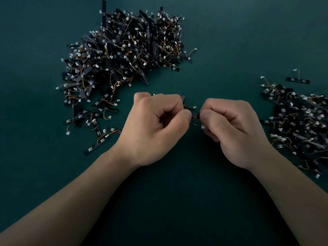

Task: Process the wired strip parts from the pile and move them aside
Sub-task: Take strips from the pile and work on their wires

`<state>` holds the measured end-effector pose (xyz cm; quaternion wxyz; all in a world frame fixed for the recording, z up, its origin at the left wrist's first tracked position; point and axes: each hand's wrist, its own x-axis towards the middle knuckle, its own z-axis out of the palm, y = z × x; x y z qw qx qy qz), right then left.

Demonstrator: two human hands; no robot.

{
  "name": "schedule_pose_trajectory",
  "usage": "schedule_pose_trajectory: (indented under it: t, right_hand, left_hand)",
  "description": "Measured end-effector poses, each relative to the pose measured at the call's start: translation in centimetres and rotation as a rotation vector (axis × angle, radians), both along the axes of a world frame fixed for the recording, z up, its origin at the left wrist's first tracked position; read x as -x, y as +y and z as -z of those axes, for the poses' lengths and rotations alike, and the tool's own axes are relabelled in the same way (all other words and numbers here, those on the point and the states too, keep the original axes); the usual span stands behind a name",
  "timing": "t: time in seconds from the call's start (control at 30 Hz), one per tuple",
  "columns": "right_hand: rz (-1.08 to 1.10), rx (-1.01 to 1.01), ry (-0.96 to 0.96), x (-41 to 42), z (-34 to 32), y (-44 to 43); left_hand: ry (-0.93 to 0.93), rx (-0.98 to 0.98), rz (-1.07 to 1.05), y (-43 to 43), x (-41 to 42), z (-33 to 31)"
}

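Pinching one strip (194,115), left hand (154,126) and right hand (234,129) sit between pile (124,50) and heap (301,125).

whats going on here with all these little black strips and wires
A person is working through small wired strip parts on a dark green table. Both hands meet in the middle: the left hand and right hand each pinch one wired strip part between them, its white connector hanging below. A big unsorted pile lies up and to the left, and a smaller side pile lies at the right edge, apparently the finished ones. One single strip lies apart above that side pile.
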<state>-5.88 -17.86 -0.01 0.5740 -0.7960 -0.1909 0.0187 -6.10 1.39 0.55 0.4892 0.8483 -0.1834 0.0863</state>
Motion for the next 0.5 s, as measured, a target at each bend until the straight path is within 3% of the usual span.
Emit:
schedule_pose_trajectory:
  t: [0.5]
  right_hand:
    - [0.019, 0.105, -0.07, 0.29, -0.15, 0.14]
  left_hand:
    - [-0.009, 0.042, 0.029, -0.12, -0.04, -0.51]
